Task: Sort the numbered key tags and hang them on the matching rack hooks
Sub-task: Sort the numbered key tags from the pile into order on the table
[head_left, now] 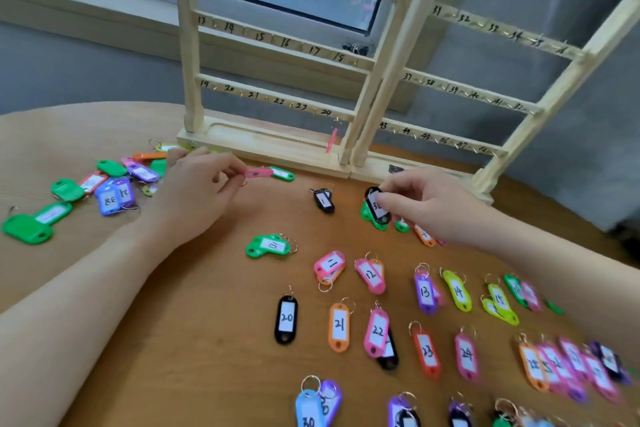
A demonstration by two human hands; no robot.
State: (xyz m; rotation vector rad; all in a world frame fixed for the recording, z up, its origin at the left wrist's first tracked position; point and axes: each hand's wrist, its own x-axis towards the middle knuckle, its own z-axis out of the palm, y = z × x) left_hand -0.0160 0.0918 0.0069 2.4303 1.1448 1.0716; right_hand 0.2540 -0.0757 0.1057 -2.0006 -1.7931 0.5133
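Observation:
My left hand (199,185) pinches a pink key tag (259,173) just above the table, in front of the rack base. My right hand (427,199) pinches a black key tag (376,206) with a white label, held over green tags (367,217). A wooden rack (277,48) with numbered rails and small hooks stands at the table's back; a second rack (491,94) leans beside it on the right. One pink tag (331,140) hangs below the hook marked 24. Sorted tags lie in rows: 10 (272,245), 20 (286,318), 21 (339,325).
An unsorted heap of green, purple and orange tags (107,191) lies at the left. A black tag marked 1 (323,200) sits mid-table. More tags fill the lower right of the round wooden table (194,322). A window and grey wall stand behind.

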